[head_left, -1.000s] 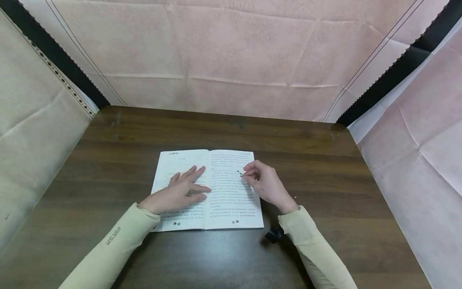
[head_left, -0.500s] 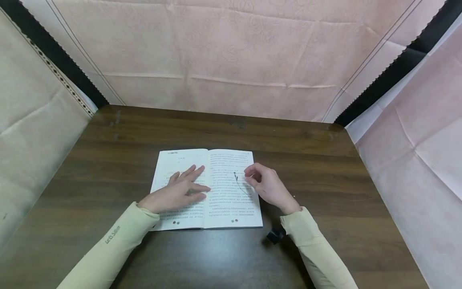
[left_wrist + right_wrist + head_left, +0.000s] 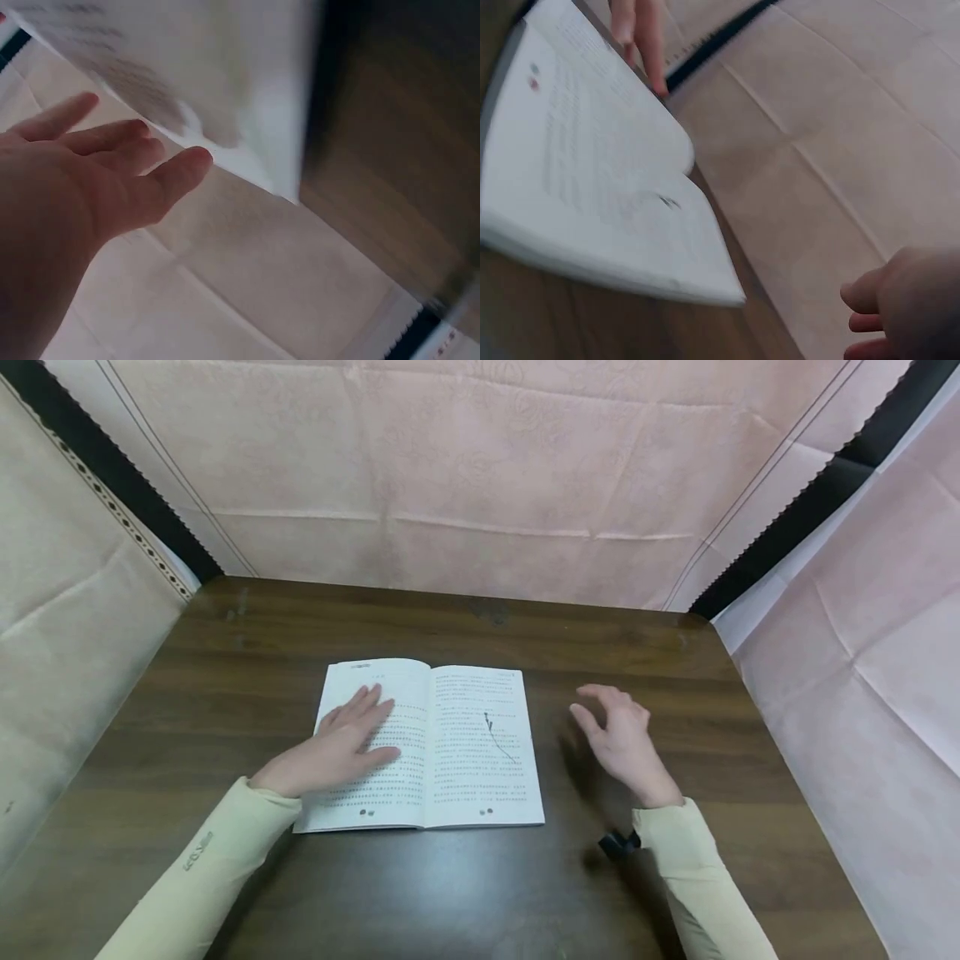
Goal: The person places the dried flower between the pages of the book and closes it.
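Note:
An open book [image 3: 480,789] with printed pages lies on the table. On its right page rests a thin dark stem [image 3: 494,739] with small buds or leaves at its upper end, like a dried sprig. In the right wrist view, this stem [image 3: 669,201] shows as a blurred mark on the page. My left hand [image 3: 337,742] is over the left page with its fingers extended; whether it touches the paper I cannot tell. To the right of the book, my right hand [image 3: 618,739] hovers above the table, fingers loosely bent and nothing between them.
The brown wooden table [image 3: 420,893] extends around the book on every side. Pale patterned cloth [image 3: 480,468] hangs behind it and along both sides. A small black device [image 3: 618,845] sits at the right wrist.
My right hand has released the stem onto the right page and moved right, off the book. The left hand has slid left across its page, whose top now curves up slightly.

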